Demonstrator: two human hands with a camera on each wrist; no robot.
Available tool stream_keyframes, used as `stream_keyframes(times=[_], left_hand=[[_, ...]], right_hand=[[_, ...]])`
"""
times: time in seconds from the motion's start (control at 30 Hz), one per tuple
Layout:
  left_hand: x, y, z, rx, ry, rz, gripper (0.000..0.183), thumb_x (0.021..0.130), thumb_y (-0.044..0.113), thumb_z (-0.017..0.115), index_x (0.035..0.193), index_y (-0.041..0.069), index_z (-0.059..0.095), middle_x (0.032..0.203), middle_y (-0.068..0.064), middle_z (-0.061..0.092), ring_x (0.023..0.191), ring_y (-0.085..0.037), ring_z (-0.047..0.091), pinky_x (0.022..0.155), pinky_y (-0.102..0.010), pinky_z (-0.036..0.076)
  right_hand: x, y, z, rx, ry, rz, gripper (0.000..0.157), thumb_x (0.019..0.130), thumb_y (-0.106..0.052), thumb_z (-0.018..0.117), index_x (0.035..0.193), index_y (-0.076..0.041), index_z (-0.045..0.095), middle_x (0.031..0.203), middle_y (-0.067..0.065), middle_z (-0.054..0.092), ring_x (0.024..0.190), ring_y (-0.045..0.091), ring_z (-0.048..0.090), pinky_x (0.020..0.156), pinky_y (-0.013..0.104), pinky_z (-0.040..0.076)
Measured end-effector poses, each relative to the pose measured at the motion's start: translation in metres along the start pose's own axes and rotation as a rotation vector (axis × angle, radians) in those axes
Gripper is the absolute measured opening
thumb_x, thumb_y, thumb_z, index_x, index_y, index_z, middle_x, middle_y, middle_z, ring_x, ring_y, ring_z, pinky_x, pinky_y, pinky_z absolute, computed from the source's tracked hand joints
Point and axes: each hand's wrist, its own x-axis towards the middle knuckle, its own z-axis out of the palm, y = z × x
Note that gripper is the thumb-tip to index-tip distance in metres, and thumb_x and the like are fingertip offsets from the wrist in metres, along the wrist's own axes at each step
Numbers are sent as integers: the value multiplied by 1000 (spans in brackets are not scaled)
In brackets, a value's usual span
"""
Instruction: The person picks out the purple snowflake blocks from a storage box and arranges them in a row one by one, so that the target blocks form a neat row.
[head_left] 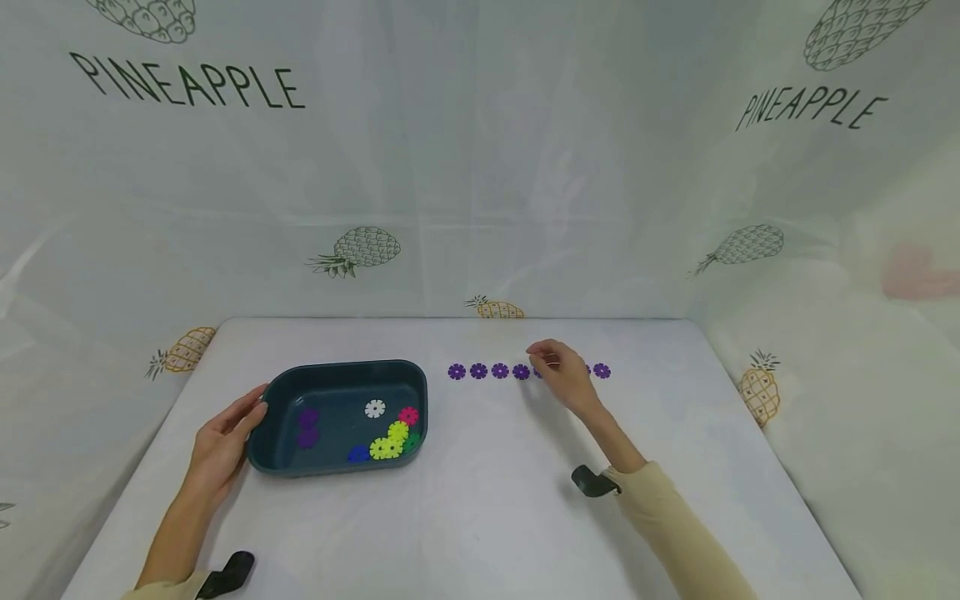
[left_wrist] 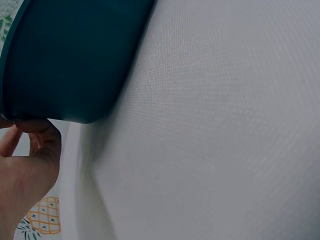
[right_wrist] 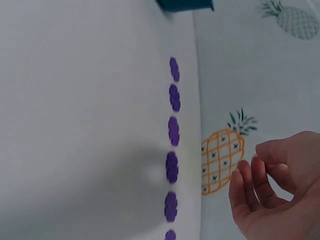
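My left hand [head_left: 221,440] grips the left end of a dark teal tray [head_left: 337,400], thumb at the rim. Inside the tray lie two purple notched discs [head_left: 307,427], a white one [head_left: 375,408], a pink one [head_left: 408,415], yellow ones [head_left: 386,448], a green one [head_left: 412,442] and something blue [head_left: 359,453]. Several purple notched discs [head_left: 478,371] form a straight row on the table, right of the tray. Above that row hovers my right hand [head_left: 567,383], its fingers loosely bent. Nothing shows between thumb and fingers in the right wrist view, and the hand hides part of the row.
A white cloth covers the table [head_left: 480,517]. Behind its far edge hangs a pale curtain [head_left: 480,183] printed with pineapples, which also runs down both sides. Dark wrist devices [head_left: 592,482] sit at both cuffs.
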Motion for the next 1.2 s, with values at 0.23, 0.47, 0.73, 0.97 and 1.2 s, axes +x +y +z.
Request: stream_keyframes(times=[0.23, 0.47, 0.73, 0.97, 1.2], left_hand=[[0, -2, -1, -38, -15, 32, 61, 100, 28, 69, 155, 13, 47, 119, 24, 58, 108, 13, 53, 85, -5, 46], [1, -1, 0, -62, -27, 58, 58, 101, 25, 69, 154, 12, 49, 119, 24, 60, 109, 13, 54, 86, -5, 46], [1, 1, 4, -50, -12, 54, 61, 99, 27, 71, 154, 11, 49, 120, 23, 60, 111, 12, 53, 86, -5, 45], [1, 2, 4, -49, -5, 51, 61, 99, 28, 71, 153, 11, 49, 120, 22, 59, 112, 9, 52, 86, -4, 45], [-1, 2, 3, -76, -7, 82, 55, 100, 24, 70, 151, 12, 53, 120, 20, 60, 112, 8, 53, 87, -5, 45]], right_hand=[[4, -21, 19, 33, -42, -17, 17, 102, -7, 63, 117, -2, 69, 109, 13, 67, 108, 28, 64, 99, 43, 53], [8, -38, 40, 74, -84, -68, 15, 102, -6, 63, 115, -1, 69, 108, 12, 67, 106, 27, 65, 98, 41, 53], [11, -59, 70, 93, -120, -139, 13, 102, -5, 64, 113, -1, 70, 105, 11, 67, 102, 25, 64, 96, 40, 54], [12, -78, 96, 104, -183, -177, 14, 102, -8, 64, 114, -3, 69, 107, 10, 67, 101, 22, 64, 96, 34, 55], [10, -93, 126, 125, -264, -198, 15, 103, -9, 64, 115, -3, 70, 106, 9, 67, 97, 19, 64, 92, 26, 54]])
